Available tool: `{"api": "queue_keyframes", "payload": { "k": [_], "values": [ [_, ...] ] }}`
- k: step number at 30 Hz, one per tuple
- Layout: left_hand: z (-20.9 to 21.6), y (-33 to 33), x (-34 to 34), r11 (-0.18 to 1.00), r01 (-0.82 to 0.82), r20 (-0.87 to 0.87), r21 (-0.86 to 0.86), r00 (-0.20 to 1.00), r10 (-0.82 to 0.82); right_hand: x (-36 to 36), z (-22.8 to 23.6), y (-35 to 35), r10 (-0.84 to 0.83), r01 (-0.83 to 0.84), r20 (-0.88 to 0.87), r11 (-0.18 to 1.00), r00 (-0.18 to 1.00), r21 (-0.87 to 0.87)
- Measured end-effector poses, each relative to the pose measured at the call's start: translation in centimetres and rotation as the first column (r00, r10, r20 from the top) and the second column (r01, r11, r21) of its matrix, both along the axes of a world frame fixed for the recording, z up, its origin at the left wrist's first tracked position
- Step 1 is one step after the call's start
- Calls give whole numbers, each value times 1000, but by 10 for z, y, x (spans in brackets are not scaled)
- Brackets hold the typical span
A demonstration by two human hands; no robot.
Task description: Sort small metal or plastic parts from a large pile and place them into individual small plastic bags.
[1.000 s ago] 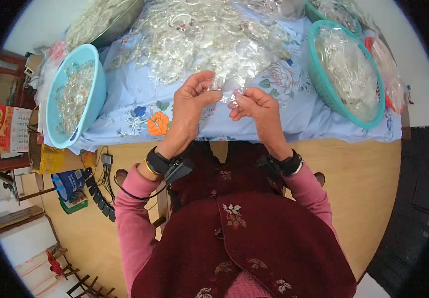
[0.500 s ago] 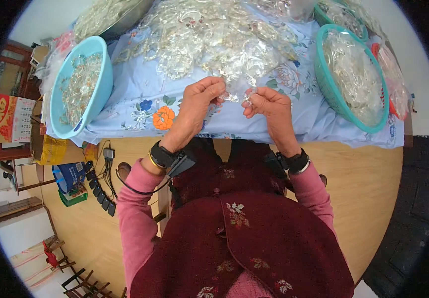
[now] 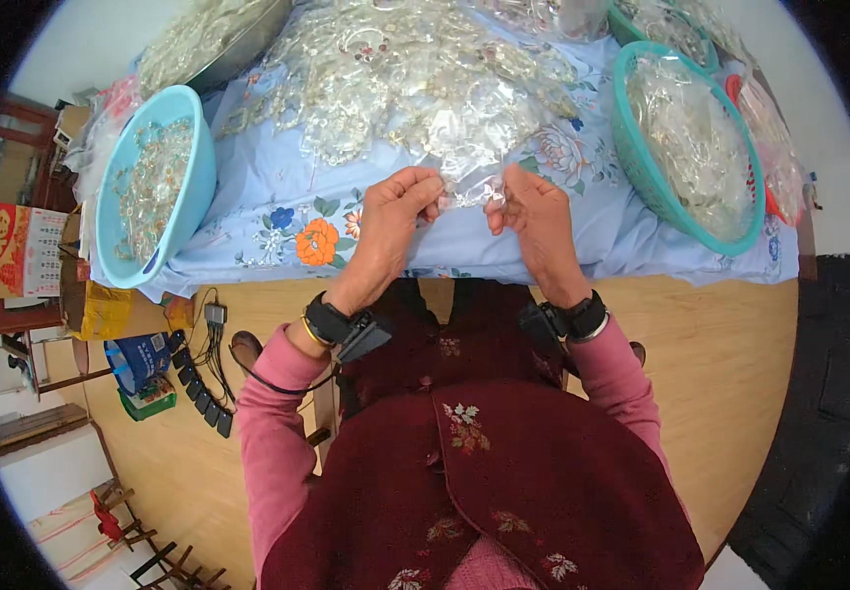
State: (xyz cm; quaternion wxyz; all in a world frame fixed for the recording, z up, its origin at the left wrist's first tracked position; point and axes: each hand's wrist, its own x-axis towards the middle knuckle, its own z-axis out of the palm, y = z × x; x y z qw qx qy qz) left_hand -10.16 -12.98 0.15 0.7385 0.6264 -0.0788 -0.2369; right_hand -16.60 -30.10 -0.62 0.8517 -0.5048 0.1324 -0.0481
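Left hand (image 3: 393, 216) and right hand (image 3: 543, 221) now wider apart than one second ago. Small clear plastic bag (image 3: 467, 194) between them: left pinches its left side; right, fingers narrowed, at its right edge (pinch or mere touch, cannot tell). Beyond both, heap of clear plastic packets (image 3: 385, 84); far left, light-blue oval plastic basin (image 3: 202, 187); far right, teal round plastic basket (image 3: 631, 138).

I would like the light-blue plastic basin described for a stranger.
Find the blue floral tablecloth. At its left end is the light-blue plastic basin, holding small shiny pieces. Unlike the perforated teal plastic basket at right, its wall is solid.
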Motion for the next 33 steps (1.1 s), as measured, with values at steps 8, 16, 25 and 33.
{"api": "queue_keyframes", "payload": {
  "k": [8, 16, 25, 33],
  "values": [
    [13, -10, 2, 994, -95, 49, 47, 994, 93, -1, 9, 5, -60, 60, -10, 998, 998, 32],
    [62, -23, 22, 998, -12, 45, 65, 999, 9, -25, 3, -15, -110, 125, 76, 963, 991, -237],
    [70, -43, 11, 939, 333, 7, 89, 942, -335, -36, 67, -62, 33, -5, 109, 968, 994, -251],
    [36, 5, 46, 974, 143, -97, 177, 987, -128, -21, 125, -142, -195, 180, -11, 925, 981, -335]
  ]
}}
